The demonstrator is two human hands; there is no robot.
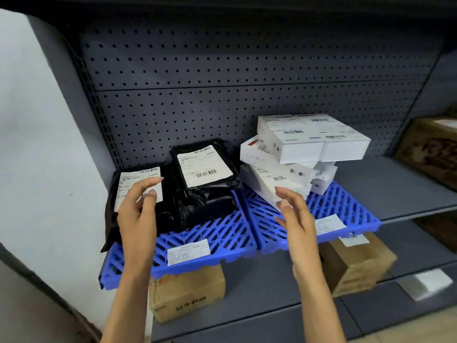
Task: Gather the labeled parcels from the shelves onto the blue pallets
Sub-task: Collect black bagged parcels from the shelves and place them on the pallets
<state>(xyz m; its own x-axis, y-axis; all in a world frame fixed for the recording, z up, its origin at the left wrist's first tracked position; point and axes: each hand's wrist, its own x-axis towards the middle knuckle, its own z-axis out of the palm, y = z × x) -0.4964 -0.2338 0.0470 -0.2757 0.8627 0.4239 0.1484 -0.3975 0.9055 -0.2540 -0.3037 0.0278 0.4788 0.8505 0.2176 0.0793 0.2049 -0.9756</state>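
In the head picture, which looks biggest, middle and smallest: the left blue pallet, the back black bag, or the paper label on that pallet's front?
1. Left blue pallet, clearly the largest.
2. Back black bag, middling.
3. Pallet's paper label, smallest, though it sits nearest the camera.

Two pallets are showing bright blue, the left pallet (pixel 197 233) and the right pallet (pixel 346 206) both cut through with a slatted, diagonal lattice, and each is wearing a white paper slip printed in faint grey lines. The bagged parcels (pixel 207 194) are gleaming glossy black, each carrying a white label striped with black barcodes. The boxed parcels (pixel 304 147) are looking plain white, dotted with small dark circles and barcode stripes; one is showing a small red patch. The shelving back panel (pixel 222 70) is sitting dark grey, speckled with regular rows of black holes. The cartons (pixel 188 293) below are showing brown with dark lettering. The wall (pixel 37 120) is reading pale white.
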